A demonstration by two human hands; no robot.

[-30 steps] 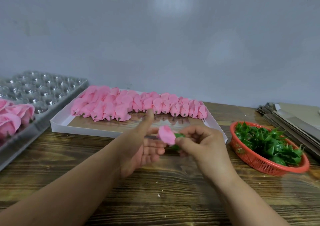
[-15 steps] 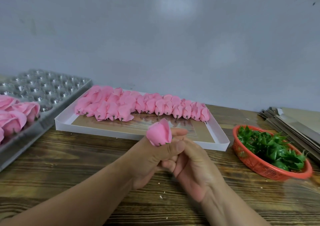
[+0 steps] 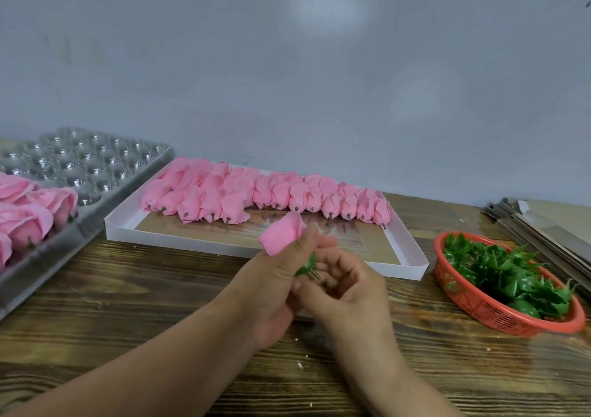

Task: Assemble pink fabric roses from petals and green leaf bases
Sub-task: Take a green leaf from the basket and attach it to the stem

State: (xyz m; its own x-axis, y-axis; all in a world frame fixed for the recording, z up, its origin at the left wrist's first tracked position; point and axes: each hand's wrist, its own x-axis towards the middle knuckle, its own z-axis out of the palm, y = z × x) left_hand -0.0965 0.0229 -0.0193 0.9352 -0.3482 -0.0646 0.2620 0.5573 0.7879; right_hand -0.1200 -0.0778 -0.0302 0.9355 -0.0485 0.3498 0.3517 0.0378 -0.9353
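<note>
Rose bud (image 3: 281, 235) now above left fingers (image 3: 307, 250)

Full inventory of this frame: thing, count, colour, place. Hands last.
rose bud: one, pink, held up at centre
leaf base: one, green, under the bud, thin stem poking out
rose buds: a row, too many to count, pink, far side of the white tray
white tray: one, white, centre of the table
basket: one, red, right, filled with green leaves
metal tray: one, silver, left, with finished roses, pink
cardboard stack: grey-brown, far right
table: one, dark wood
left hand: grips the bud
right hand: fingers curled at the stem; grip unclear
</note>
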